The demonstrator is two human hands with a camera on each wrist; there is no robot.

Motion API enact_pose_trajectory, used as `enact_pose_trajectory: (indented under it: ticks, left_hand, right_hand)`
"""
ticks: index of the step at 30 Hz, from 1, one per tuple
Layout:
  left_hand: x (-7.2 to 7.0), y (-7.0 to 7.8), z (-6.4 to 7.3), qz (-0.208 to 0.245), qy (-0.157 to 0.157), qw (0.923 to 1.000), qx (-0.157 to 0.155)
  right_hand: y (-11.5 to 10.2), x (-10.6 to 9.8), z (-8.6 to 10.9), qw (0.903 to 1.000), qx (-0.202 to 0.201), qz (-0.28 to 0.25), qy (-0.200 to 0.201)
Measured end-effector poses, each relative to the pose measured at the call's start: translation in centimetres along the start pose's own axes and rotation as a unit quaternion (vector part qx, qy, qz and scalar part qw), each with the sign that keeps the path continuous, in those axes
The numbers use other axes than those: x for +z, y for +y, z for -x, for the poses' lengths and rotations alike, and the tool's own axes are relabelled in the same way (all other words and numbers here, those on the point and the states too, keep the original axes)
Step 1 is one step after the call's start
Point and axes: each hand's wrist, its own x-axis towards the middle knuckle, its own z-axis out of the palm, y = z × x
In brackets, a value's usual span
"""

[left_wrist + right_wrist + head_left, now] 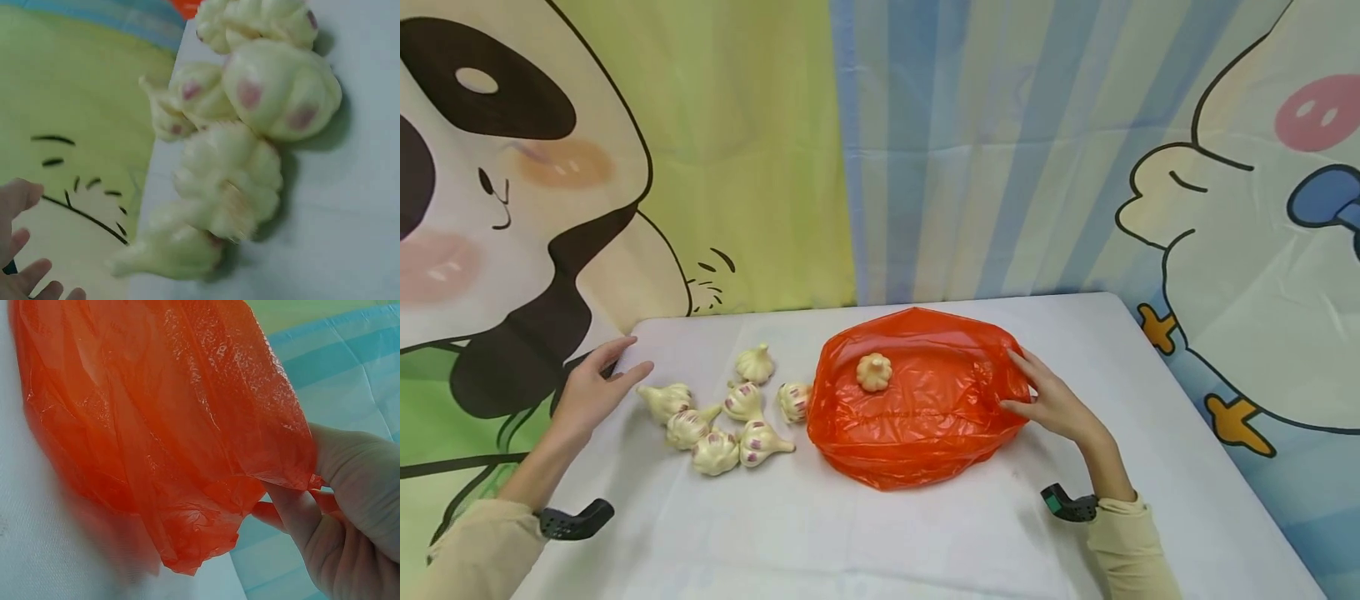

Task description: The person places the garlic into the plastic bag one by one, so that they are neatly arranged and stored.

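A red plastic bag (917,454) stands wide-mouthed on the table, one garlic bulb (874,372) lying inside it. At the bag's right edge my right hand (1051,398) holds the rim. The right wrist view shows the bag's film (150,412) between the thumb and the fingers. My left hand (591,387) hovers over the table's left side, fingers apart and holding nothing. Nearest to it is a garlic bulb (667,402) with a pointed stem. Several more bulbs, such as the purple-flecked garlic bulb (284,90), lie close together between that hand and the bag.
The table (865,542) has a white cover. Behind it hangs a cartoon-printed curtain (775,167). One garlic bulb (794,402) lies right beside the bag's left wall, and another garlic bulb (755,363) lies at the back of the group.
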Motion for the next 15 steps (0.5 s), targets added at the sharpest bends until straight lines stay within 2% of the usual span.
enact_pose_trajectory:
  ticks: [3,7,11,15]
  left_hand:
    - [0.8,-2.2,0.4,0.035,0.014,0.9984,-0.044]
    - [1.9,-4.4,1.6,0.060,-0.005,0.9933,-0.099]
    - [2.9,-6.2,2.6,0.075,-0.010,0.9904,-0.115]
    - [3.8,-7.4,3.1,0.098,-0.001,0.9888,-0.113]
  right_hand:
    - [-0.2,-0.2,-0.1,1.0000,0.002,0.004,0.002]
    - [-0.2,0.0,-0.3,1.0000,0.008,0.005,0.001]
    - [0.0,0.2,-0.1,0.9999,0.015,0.008,0.002]
    - [-0.1,0.3,0.0,0.9999,0.012,0.008,0.003]
